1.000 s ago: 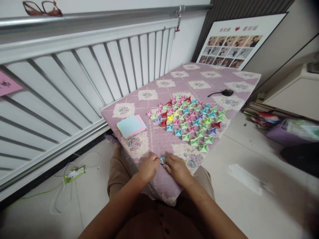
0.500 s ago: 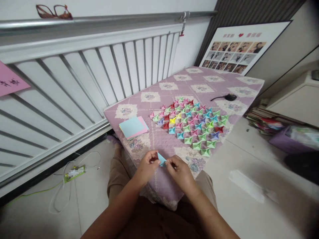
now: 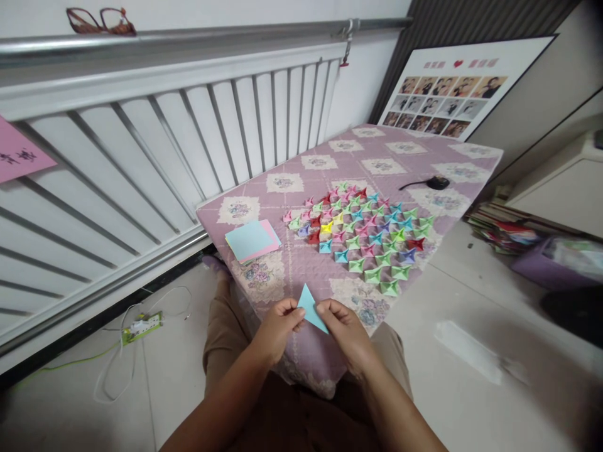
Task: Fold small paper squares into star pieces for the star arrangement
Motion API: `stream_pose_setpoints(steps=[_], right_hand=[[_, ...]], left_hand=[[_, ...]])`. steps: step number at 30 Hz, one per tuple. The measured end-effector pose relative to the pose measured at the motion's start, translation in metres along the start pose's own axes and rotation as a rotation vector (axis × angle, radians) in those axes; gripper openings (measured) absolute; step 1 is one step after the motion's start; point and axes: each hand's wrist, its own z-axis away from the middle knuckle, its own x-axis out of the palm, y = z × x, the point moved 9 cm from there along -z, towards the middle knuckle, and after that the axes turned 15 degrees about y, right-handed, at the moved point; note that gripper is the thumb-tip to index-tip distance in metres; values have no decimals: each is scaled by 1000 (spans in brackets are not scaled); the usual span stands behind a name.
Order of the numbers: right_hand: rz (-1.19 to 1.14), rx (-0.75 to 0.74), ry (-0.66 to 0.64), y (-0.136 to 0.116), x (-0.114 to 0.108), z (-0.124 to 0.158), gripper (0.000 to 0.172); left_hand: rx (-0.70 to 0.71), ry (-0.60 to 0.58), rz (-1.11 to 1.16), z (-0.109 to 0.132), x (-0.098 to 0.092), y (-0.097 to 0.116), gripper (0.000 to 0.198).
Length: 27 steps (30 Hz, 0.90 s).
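Observation:
Between my hands, above the near corner of the table, is a light blue sheet of paper folded into a triangle [image 3: 311, 309], one point up and away from me. My left hand [image 3: 281, 323] pinches its left edge between thumb and fingers. On the right edge, the thumb and curled fingers of my right hand [image 3: 340, 319] grip it too. Beyond them, rows of small folded paper stars [image 3: 362, 232] in green, pink, red, blue and yellow cover the middle of the table. A stack of square paper [image 3: 249, 242], light blue on top with pink below, lies at the left edge.
A patterned purple tablecloth [image 3: 301, 263] covers the table. A black object with a cord [image 3: 437, 182] lies at the right. A white radiator [image 3: 211, 132] runs along the left, a photo board [image 3: 438, 94] leans behind, and a power strip [image 3: 142, 328] is on the floor.
The blue paper has turned from a small, tilted, partly hidden shape to a broad triangle facing me. Both hands have shifted their hold to its sides.

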Motion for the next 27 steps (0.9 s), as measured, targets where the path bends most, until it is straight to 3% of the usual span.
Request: stream_pose_setpoints(steps=[5, 13, 27], right_hand=[[-213, 173, -111, 5, 7, 6, 32], [-336, 272, -263, -12, 23, 27, 28], [-344, 314, -296, -13, 28, 34, 27]], left_hand=[[-97, -69, 110, 7, 9, 5, 30], [-203, -212, 193, 14, 18, 6, 36], [-227, -264, 202, 17, 14, 9, 34]])
